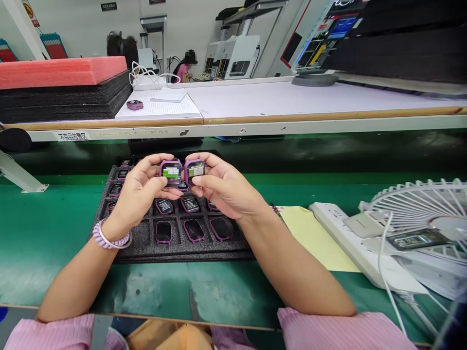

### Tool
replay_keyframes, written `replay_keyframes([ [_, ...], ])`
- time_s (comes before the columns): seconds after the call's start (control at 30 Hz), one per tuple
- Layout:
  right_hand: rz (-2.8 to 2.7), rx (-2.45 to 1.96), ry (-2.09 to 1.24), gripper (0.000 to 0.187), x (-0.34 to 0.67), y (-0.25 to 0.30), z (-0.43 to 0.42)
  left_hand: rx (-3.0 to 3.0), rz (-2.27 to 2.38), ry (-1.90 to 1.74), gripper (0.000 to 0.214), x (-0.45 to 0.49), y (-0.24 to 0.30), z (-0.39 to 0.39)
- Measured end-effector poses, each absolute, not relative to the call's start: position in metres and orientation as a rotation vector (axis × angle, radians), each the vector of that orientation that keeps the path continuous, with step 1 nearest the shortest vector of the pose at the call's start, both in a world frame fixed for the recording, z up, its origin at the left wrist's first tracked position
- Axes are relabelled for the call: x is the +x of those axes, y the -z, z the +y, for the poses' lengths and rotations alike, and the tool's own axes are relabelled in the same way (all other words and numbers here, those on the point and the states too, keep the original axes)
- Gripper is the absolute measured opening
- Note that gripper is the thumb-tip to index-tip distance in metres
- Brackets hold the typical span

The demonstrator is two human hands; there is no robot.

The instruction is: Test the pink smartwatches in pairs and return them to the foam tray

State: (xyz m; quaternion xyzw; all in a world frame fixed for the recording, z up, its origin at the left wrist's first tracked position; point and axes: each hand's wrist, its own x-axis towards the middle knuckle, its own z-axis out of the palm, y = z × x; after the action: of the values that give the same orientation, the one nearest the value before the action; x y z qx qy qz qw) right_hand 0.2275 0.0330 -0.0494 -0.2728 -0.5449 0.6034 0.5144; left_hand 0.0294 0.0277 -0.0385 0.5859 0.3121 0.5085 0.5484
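Note:
My left hand (pixel 140 192) is closed on a purple smartwatch body (pixel 170 172) with its screen lit green and white. My right hand (pixel 222 187) grips a second purple watch body (pixel 194 170), also lit. Both are held side by side, screens toward me, just above a black foam tray (pixel 142 240). The tray's pockets hold several more purple watch bodies, such as one (pixel 164 232) in the front row, with dark screens. My left wrist wears a purple bead bracelet and a metal bangle.
The tray lies on a green belt (pixel 44 228). To the right are a yellow sheet (pixel 314 236), a white power strip (pixel 350 243) and a white fan (pixel 419 218). Behind, a white shelf (pixel 292 102) carries foam stacks (pixel 62 90) and one purple watch (pixel 134 104). A person sits far back.

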Motion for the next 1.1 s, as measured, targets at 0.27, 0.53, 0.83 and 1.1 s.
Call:
replay_keyframes([
  [0.27,-1.322,-0.658,-1.460,0.049,0.228,0.051,0.035,1.386,0.751,-1.190,0.051,0.028,0.039,0.029],
  [0.53,-1.276,-0.603,-1.493,0.065,0.229,0.054,0.038,1.392,0.708,-1.234,0.069,0.026,0.042,0.035],
  [0.83,-1.374,-0.568,-1.355,0.060,0.225,0.041,0.051,1.486,0.652,-1.318,0.067,0.029,0.035,0.044],
  [1.1,-1.600,-0.496,-1.075,0.062,0.223,-0.022,0.061,1.615,0.540,-1.529,0.065,0.031,-0.020,0.057],
])
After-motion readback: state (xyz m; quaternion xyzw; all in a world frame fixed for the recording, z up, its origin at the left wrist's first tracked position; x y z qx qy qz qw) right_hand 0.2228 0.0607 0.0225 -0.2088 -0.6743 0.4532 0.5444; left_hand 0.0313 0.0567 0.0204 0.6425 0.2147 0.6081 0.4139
